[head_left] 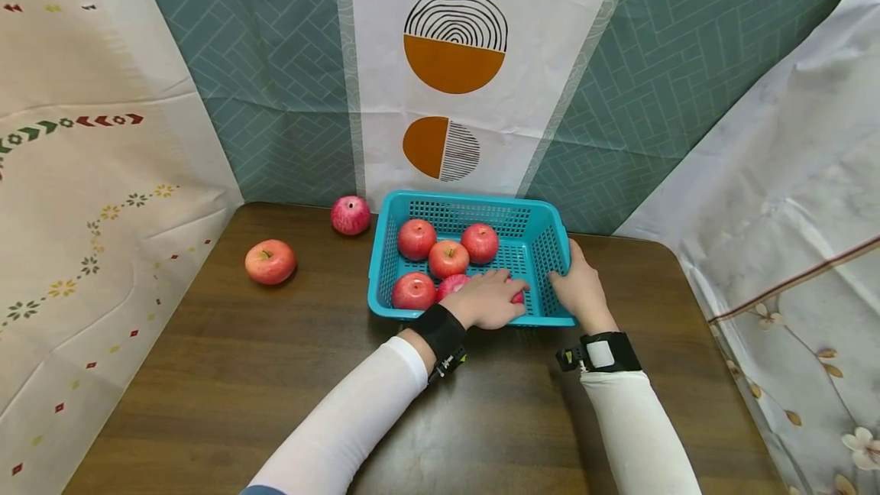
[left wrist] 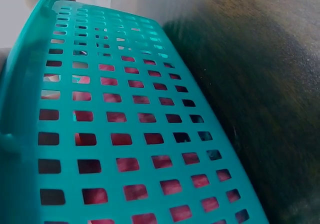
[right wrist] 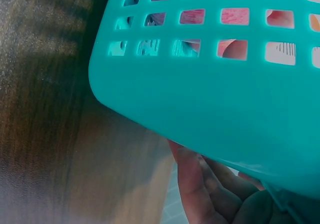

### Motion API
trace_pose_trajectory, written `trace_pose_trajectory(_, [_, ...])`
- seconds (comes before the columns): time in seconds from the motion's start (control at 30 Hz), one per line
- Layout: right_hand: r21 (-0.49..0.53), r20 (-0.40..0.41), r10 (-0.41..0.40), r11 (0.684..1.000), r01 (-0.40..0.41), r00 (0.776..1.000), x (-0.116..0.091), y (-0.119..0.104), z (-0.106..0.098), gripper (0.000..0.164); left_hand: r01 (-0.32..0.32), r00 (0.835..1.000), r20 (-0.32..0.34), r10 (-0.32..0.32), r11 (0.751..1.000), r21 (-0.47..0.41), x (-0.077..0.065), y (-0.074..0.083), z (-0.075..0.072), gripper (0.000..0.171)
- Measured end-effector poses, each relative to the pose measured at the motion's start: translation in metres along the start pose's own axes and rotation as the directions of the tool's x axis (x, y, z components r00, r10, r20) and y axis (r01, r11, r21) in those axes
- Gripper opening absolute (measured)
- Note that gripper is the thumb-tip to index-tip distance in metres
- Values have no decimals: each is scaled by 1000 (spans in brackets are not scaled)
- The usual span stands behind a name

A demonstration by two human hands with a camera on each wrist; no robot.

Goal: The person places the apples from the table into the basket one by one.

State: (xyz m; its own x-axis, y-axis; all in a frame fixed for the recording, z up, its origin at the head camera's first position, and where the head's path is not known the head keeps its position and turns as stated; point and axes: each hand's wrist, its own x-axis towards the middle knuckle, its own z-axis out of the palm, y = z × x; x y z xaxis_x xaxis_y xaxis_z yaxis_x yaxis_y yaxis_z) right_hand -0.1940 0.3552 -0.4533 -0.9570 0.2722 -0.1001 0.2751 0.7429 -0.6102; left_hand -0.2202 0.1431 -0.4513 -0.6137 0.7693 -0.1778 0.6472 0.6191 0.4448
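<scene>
A blue plastic basket (head_left: 474, 199) stands at the back of the table, holding several red apples (head_left: 448, 259). Over its front side reaches my left hand (head_left: 484, 301), thumb and fingers around a pomegranate (head_left: 517, 296) that the hand partly covers. Another pinkish-red fruit (head_left: 451, 286) sits beside that hand, partly hidden. On the right end of the basket, my right hand (head_left: 581, 286) grips the rim, thumb inside and fingers outside. The right wrist view shows these fingers (right wrist: 195, 189) against the outer wall. Through the holes of the basket wall (left wrist: 120, 129), the left wrist view shows pinkish-red fruit.
One apple (head_left: 271, 262) lies on the wooden table (head_left: 227, 373) at the left. A pomegranate (head_left: 351, 215) sits just left of the basket, near the back edge. A patterned cloth (head_left: 289, 75) hangs right behind the table, with pale cloths at both sides.
</scene>
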Motion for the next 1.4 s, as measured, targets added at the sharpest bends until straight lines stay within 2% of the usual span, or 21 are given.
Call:
trace_pose_trajectory(0.53, [-10,-15,-29,1000,29,999,0,-2,0,72,-14,999,-30,14,1000,-4,-7,1,-4,54])
trace_pose_trajectory(0.93, [-13,-17,-21,1000,21,1000,-1,-2,0,73,-1,1000,-18,0,999,-33,8,-8,8,58])
trace_pose_trajectory(1.1, [-16,-14,-18,1000,18,1000,-1,-1,1,73,5,1000,-6,-5,999,-34,2,-4,2,58])
trace_pose_trajectory(1.4, [-21,-5,1,1000,-1,1000,0,-2,0,74,-3,1000,-26,2,1000,-13,-8,3,-5,57])
